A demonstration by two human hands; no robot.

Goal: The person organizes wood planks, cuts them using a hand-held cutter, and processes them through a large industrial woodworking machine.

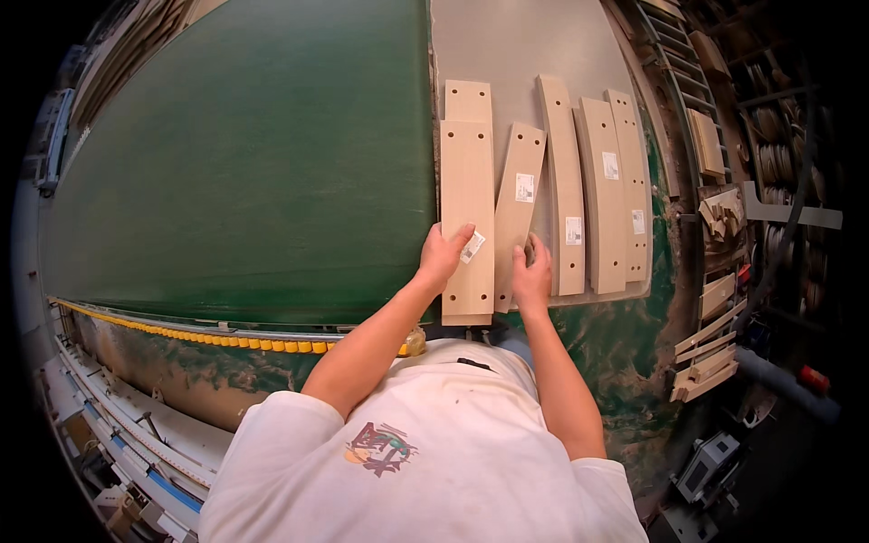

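Note:
A pale wooden board (pixel 467 181) with dark holes near its ends lies on top of another pale board (pixel 468 101) whose far end sticks out. My left hand (pixel 442 255) grips the upper board's left edge, thumb on top beside a white label (pixel 472 246) and the other fingers hidden. Just right of it, a narrower labelled board (pixel 521 195) lies slightly slanted. My right hand (pixel 532 270) is closed at that board's right edge near the close end, its thumb on the wood and its fingers bent along the side.
Further right lie a curved board (pixel 561 163), a wider labelled one (pixel 602 213) and one with several holes (pixel 626 149), all on a grey sheet (pixel 525 36). A green belt surface (pixel 253 163) spreads left, with a yellow segmented strip (pixel 226 337) along its near edge. Wood offcuts (pixel 711 362) are stacked at right.

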